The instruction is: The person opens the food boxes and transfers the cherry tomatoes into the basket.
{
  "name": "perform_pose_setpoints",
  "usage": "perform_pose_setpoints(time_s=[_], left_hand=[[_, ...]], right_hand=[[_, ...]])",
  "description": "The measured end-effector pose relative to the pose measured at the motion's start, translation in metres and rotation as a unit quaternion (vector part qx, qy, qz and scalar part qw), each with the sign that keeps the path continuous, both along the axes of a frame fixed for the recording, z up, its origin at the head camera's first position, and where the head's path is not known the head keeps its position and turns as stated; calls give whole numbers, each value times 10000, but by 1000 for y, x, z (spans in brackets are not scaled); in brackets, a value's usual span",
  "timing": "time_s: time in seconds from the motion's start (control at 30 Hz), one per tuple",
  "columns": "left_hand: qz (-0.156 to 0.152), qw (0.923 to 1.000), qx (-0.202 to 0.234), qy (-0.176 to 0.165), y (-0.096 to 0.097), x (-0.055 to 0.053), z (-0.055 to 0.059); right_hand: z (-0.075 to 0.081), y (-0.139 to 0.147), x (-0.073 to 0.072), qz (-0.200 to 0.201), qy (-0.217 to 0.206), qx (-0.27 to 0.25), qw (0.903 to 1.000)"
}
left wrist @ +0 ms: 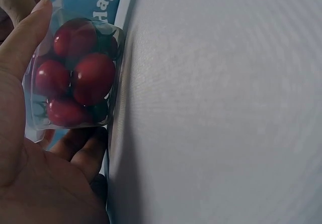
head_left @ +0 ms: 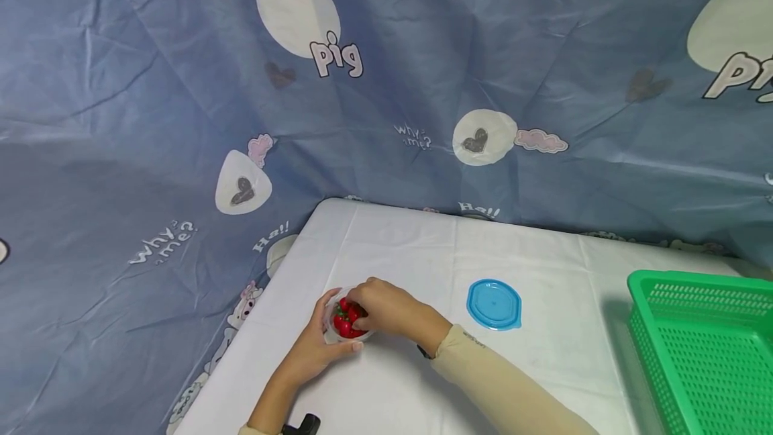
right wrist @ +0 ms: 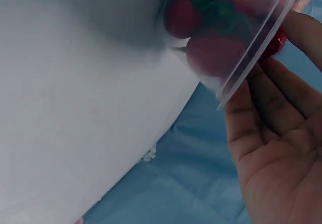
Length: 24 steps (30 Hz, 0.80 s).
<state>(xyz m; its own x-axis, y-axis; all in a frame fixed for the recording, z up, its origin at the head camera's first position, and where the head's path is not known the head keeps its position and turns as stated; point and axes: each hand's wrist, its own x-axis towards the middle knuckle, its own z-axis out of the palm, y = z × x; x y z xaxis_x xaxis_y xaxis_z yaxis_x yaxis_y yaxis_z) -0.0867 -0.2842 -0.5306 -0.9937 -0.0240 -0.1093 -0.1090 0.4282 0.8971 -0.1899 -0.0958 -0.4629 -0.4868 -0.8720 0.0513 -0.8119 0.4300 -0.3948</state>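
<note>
The clear container (right wrist: 251, 59) of red fruits (head_left: 345, 327) is near the left edge of the tabletop (head_left: 392, 237). The left hand (head_left: 311, 348) holds it between spread thumb and fingers; the right hand (head_left: 386, 307) reaches over its rim, whether pinching a fruit I cannot tell. Bare white stretches separate container, blue lid (head_left: 494, 304) and, rightmost, green basket (head_left: 655, 354).
</note>
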Motion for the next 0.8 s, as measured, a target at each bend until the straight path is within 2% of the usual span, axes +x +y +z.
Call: perform_pose_setpoints(time_s=[0.17,0.43,0.63,0.8], left_hand=[[-9,10000,-7,7,-1,1,0],[29,10000,5,-17,2,0,4],[20,10000,-8,-15,2,0,2],[18,10000,-18,-32,0,1,0]], right_hand=[[-7,-3,1,-32,95,13,9999],[2,7,1,123,-122,-6,9998],[3,12,-3,369,-423,-167,9983],[-1,13,-3,357,-362,-247,9984]])
